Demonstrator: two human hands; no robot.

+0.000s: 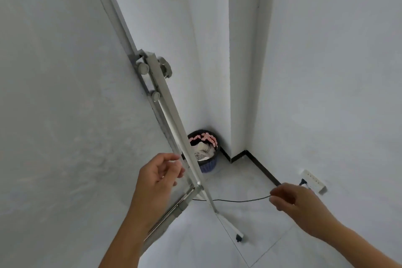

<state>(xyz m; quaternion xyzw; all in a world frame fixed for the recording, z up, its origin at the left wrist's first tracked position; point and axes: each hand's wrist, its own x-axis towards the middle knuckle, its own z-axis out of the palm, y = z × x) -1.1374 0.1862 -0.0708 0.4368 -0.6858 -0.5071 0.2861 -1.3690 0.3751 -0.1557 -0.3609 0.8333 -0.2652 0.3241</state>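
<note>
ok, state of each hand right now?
Left hand: fingers curled beside the stand, blurred; grip cannot be told.
Right hand: pinches the black cable.

Black cable (237,201) between fingertips of the right hand (291,202), left hand (159,173) beside the whiteboard stand (172,115) (wastebasket (209,166) behind)

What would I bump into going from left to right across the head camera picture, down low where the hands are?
whiteboard → left hand → black cable → right hand

Tiled floor (261,224) bears bin (209,166) (corner); stand foot (228,224).
</note>
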